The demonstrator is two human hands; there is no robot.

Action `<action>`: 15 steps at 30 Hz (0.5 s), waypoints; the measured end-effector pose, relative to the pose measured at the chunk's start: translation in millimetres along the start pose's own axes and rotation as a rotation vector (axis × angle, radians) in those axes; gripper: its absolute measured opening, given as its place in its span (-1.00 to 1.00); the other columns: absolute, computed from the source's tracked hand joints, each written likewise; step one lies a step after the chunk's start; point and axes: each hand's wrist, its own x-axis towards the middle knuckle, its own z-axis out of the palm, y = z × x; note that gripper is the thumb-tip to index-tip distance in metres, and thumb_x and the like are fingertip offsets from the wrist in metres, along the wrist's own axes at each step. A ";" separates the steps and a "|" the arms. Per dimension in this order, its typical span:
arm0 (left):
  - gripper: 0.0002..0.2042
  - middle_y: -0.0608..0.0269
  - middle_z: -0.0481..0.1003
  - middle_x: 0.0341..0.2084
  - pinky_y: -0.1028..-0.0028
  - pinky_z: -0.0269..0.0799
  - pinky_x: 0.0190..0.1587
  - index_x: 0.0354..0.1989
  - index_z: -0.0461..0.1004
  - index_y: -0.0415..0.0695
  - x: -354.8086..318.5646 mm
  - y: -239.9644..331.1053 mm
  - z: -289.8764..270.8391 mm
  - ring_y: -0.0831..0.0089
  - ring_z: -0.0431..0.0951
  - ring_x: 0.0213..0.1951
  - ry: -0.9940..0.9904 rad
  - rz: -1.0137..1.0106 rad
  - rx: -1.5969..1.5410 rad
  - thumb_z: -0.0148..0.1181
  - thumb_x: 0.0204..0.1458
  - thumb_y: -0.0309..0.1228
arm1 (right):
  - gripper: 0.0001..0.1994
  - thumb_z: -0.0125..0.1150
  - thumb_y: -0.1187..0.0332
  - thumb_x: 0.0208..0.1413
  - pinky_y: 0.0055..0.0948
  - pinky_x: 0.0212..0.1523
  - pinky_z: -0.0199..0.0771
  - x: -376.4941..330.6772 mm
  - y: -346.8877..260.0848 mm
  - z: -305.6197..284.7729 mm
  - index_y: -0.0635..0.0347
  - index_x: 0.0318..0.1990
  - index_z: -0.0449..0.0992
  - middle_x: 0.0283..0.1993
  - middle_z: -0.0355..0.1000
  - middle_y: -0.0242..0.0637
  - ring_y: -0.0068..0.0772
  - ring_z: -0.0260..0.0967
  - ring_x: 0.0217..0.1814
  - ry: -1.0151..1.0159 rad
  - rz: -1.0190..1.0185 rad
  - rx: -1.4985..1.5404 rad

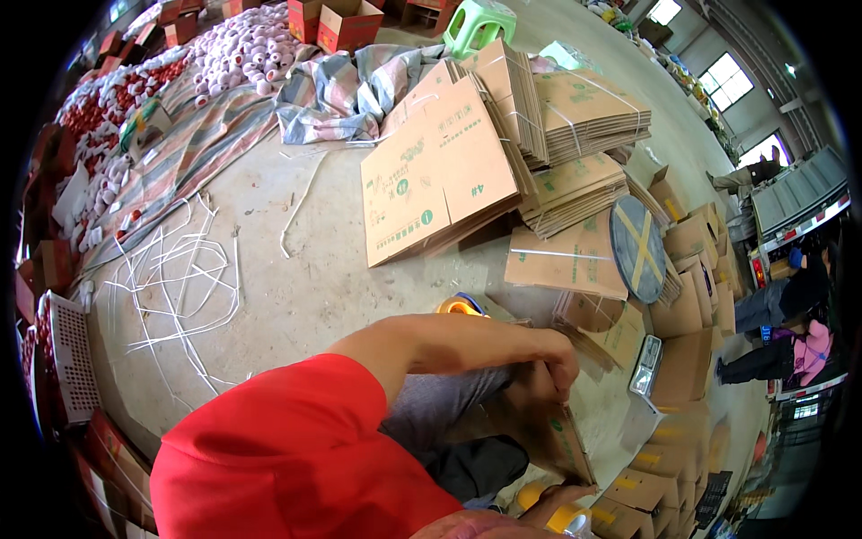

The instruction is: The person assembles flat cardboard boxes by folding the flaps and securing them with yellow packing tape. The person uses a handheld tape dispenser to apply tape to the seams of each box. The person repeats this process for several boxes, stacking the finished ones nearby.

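Observation:
My left hand [561, 361] reaches across from the red-sleeved arm. Its fingers are curled closed on the upper edge of a brown cardboard box [558, 440], which stands tilted in front of my legs. At the lower edge of the view my right hand [558, 501] is at the box's lower corner. Its fingers are mostly hidden, so its grip does not show. Right beside that hand is a roll of yellow tape [571, 521], and a second yellow roll [532, 494] shows just behind it. Another orange-yellow tape roll [461, 305] lies on the floor beyond my left forearm.
Flattened cartons [440, 171] in strapped bundles lie ahead, with a round grey board [637, 250] leaning on them. Loose white straps [184, 278] litter the floor at left, near a white crate [74, 359]. Open cartons [687, 364] stand at right. People [795, 350] are by a truck.

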 end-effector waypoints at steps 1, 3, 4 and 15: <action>-0.78 0.23 0.50 -0.47 0.40 0.40 -0.26 -0.42 0.61 -0.06 -22.9 27.7 -1.4 0.39 0.46 -0.38 -0.021 -0.006 0.032 0.31 0.09 -0.18 | -0.17 -0.28 -0.28 0.42 -0.13 0.54 0.01 0.0 4.5 -19.0 0.32 0.50 0.07 0.51 0.11 0.06 0.02 0.09 0.53 0.053 0.008 -0.008; -0.83 0.26 0.47 -0.56 0.43 0.40 -0.33 -0.47 0.60 -0.05 -43.4 29.9 22.2 0.44 0.45 -0.45 0.240 -0.064 0.037 0.32 0.08 -0.25 | -0.19 -0.24 -0.27 0.41 -0.11 0.52 0.08 0.3 5.4 -30.8 0.29 0.50 0.06 0.50 0.11 0.05 0.04 0.11 0.51 0.027 0.013 -0.014; -0.80 0.23 0.52 -0.51 0.42 0.42 -0.29 -0.43 0.64 -0.07 -27.7 10.6 52.8 0.44 0.48 -0.42 0.495 -0.106 0.024 0.29 0.12 -0.22 | -0.20 -0.22 -0.26 0.41 -0.08 0.50 0.15 3.4 6.7 -28.6 0.26 0.50 0.06 0.50 0.11 0.04 0.06 0.13 0.49 -0.021 0.008 -0.008; -0.38 0.17 0.63 0.06 0.26 0.44 0.14 0.13 0.62 -0.17 -39.3 12.5 -1.1 0.32 0.59 0.04 -0.159 -0.057 0.052 0.18 0.22 0.17 | -0.25 -0.15 -0.23 0.41 0.06 0.39 0.38 -9.5 15.4 -25.6 0.12 0.51 0.03 0.50 0.08 -0.01 0.14 0.14 0.47 -0.091 0.006 -0.040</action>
